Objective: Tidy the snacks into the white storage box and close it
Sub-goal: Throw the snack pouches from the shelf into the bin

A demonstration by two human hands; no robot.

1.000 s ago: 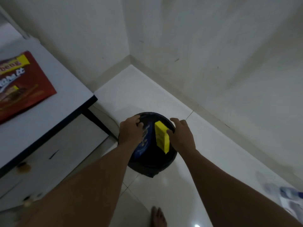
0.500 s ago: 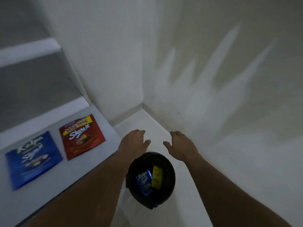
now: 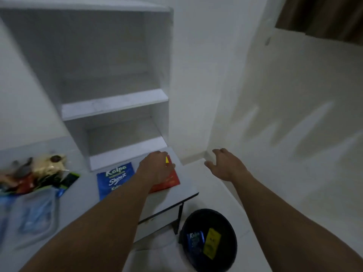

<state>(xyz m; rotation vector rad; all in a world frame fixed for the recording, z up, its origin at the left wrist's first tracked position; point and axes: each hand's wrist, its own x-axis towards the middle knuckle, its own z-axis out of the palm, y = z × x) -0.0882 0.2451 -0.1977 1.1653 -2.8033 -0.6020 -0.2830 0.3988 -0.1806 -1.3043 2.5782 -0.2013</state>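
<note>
Snack packets lie flat on the pale grey surface [image 3: 169, 201] at the foot of a white open shelf unit [image 3: 115, 103]: a blue foil pouch with white lettering [image 3: 114, 178] and, just to its right, a red foil pouch [image 3: 169, 180] with a yellow patch at its top edge. The left hand [image 3: 155, 167] reaches forward with the forearm stretched across the surface and rests palm down on the red pouch, covering most of its upper half; its fingers curl downward over the pouch, but whether they pinch it cannot be told. The right hand [image 3: 225, 165] hovers in the air past the surface's right edge, above the white tiled floor [image 3: 212, 195], palm down, wrist slightly bent, fingers spread apart and holding nothing.

At the far left of the surface sits a heap of mixed crinkly snack wrappers [image 3: 35, 173], blurred, with a clear plastic bag printed in blue [image 3: 29, 216] in front of it. On the floor below the surface's right corner stands a round black bin [image 3: 229, 224], and inside it lie a small blue packet [image 3: 194, 242] and a yellow packet [image 3: 211, 243] side by side. A brown curtain [image 3: 322, 16] hangs at the top right.
</note>
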